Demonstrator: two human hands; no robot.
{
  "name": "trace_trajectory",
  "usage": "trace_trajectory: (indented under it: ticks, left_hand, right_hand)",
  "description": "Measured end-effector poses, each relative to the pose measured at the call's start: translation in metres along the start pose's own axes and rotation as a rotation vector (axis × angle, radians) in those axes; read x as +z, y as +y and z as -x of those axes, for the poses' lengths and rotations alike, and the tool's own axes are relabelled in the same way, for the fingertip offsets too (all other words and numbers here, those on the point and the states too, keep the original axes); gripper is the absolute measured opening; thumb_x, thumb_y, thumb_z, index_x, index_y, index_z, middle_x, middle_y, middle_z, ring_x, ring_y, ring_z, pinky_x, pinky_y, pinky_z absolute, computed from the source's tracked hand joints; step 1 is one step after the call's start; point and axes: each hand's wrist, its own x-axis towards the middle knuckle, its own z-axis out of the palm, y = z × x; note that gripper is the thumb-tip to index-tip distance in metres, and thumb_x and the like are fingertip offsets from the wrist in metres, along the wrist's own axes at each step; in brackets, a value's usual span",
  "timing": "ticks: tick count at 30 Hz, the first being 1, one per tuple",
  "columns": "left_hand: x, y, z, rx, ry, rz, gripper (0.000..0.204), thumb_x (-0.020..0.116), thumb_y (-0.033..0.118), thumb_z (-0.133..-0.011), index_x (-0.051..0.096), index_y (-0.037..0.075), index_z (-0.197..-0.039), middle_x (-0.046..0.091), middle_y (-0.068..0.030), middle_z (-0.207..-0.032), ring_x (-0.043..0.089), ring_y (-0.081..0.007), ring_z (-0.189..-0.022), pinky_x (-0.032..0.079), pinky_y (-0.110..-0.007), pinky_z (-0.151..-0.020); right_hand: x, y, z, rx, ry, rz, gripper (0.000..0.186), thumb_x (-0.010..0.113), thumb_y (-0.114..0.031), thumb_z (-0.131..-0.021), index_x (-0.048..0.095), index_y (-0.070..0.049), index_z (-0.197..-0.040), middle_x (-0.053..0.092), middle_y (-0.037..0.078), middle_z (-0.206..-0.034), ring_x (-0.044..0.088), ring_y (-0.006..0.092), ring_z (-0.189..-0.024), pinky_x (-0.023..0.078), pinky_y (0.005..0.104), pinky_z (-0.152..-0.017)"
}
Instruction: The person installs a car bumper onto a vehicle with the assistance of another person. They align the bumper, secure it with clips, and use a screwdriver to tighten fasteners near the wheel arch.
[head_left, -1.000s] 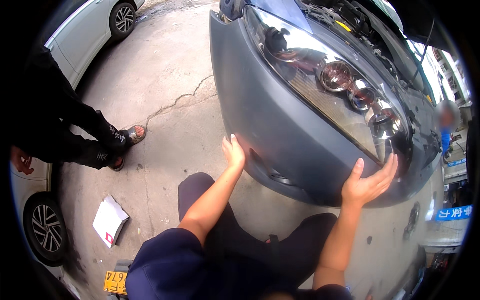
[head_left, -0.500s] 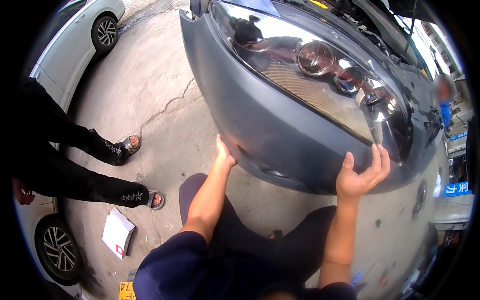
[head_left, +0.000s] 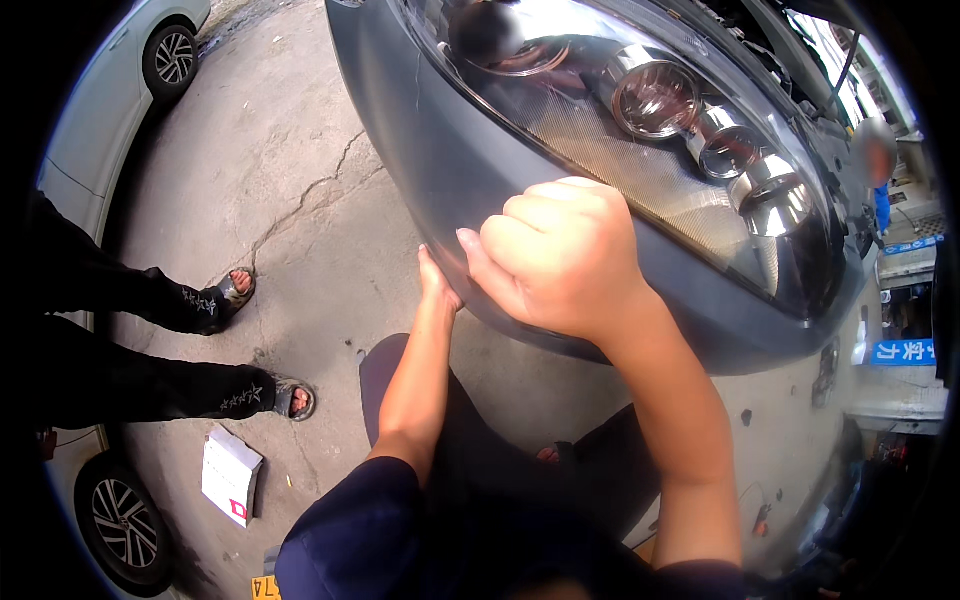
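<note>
The grey bumper (head_left: 450,170) hangs just above both hands, its long axis running left to right: the left hand (head_left: 437,285) presses flat beneath its lower edge, the right hand (head_left: 560,255) curls closed against its face.

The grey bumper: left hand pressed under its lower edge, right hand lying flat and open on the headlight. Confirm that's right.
Not quite. In the head view the right hand is curled into a loose fist against the grey bumper, just below the headlight, not flat on it. The left hand is under the lower edge.
</note>
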Motion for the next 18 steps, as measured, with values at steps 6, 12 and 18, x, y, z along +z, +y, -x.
trace_trajectory:
  ticks: [6,12,18]
  left_hand:
    - [0.001,-0.008,-0.008,-0.045,0.101,-0.079,0.073,0.008,0.056,-0.1,0.04,0.005,-0.142,0.046,-0.0162,-0.143,0.044,-0.0331,-0.132,0.039,-0.044,-0.109]
    - [0.017,-0.015,0.012,0.085,-0.115,-0.173,0.075,0.001,0.051,-0.1,0.037,0.005,-0.146,0.04,-0.0164,-0.148,0.043,-0.0356,-0.132,0.038,-0.049,-0.111]
    - [0.013,-0.027,0.009,0.678,-0.406,-0.686,0.056,0.028,0.046,-0.103,0.049,0.005,-0.135,0.053,-0.0089,-0.136,0.05,-0.0222,-0.123,0.043,-0.037,-0.102]
  right_hand:
    - [-0.004,0.001,0.012,-0.07,-0.157,0.074,0.027,0.071,-0.02,-0.071,0.051,-0.013,-0.056,0.049,-0.001,-0.052,0.052,0.0181,-0.052,0.037,0.0328,-0.051]
    - [-0.024,-0.004,0.062,-0.093,0.069,-0.095,0.039,0.073,-0.013,-0.07,0.039,-0.012,-0.052,0.036,0.001,-0.051,0.04,0.0199,-0.043,0.029,0.0331,-0.043]
    - [-0.033,-0.005,0.052,0.0,0.286,-0.185,0.036,0.071,-0.007,-0.07,0.039,-0.009,-0.053,0.038,0.003,-0.052,0.041,0.0225,-0.044,0.034,0.034,-0.044]
